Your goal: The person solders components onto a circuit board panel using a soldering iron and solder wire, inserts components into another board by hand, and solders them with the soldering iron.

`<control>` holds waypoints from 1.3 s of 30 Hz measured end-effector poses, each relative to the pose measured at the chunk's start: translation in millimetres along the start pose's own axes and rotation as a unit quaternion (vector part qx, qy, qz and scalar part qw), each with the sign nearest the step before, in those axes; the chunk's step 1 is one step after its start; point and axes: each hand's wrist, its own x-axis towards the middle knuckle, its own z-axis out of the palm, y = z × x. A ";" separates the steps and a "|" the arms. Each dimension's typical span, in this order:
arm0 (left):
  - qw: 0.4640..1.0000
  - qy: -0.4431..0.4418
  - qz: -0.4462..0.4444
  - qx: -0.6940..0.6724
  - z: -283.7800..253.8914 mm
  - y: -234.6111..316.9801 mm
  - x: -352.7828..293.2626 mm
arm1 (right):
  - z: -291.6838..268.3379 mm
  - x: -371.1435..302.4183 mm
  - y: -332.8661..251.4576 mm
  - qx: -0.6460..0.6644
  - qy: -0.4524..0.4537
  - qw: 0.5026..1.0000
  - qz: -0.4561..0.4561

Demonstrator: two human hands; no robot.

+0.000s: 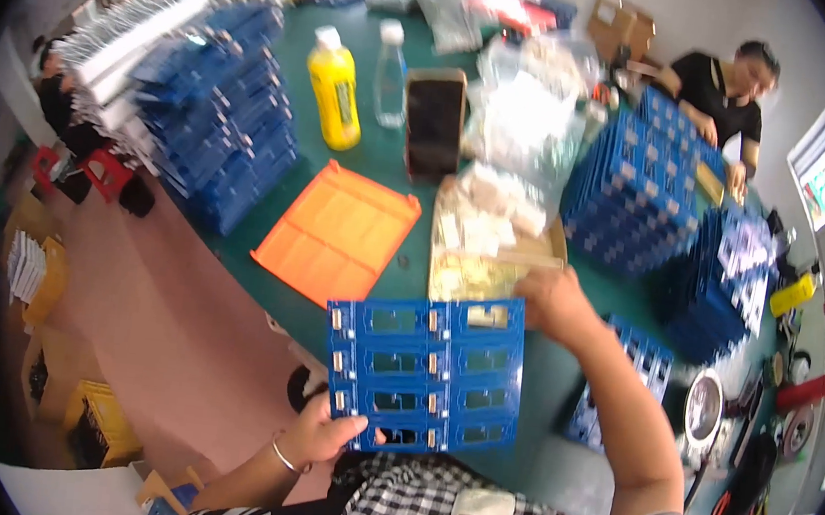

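Observation:
My left hand [319, 432] grips the lower left corner of a blue circuit board panel [419, 384], thumb on its face. The panel is tilted toward me, with rows of rectangular cutouts and small white connectors in two columns. My right hand [554, 301] is at the near right corner of a shallow cardboard tray [559, 241], just beyond the panel's upper right corner. Its fingers are curled together; what they hold, if anything, is hidden. In the tray lie small pale pieces [481, 227] and flat brass-coloured pieces [470, 282].
An orange plastic tray [339, 235] lies left of the cardboard tray. Beyond are a phone [434, 124], a yellow bottle [335, 94] and a clear bottle [390, 79]. Blue panel stacks [631, 190] stand right and left [220, 127]. A co-worker [721, 99] sits at the far right.

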 end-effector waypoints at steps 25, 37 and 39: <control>0.985 0.059 -0.148 -0.073 32.1 -35.5 -4.7 | -68.5 -142.8 -70.9 0.400 0.161 0.896 0.105; 0.981 0.023 -0.192 -0.014 16.9 -41.0 -9.9 | 16.7 -193.2 -132.8 0.407 0.211 0.867 0.194; 0.979 0.031 -0.202 -0.010 19.2 -40.1 -10.3 | 23.4 -188.2 -133.6 0.362 0.208 0.887 0.197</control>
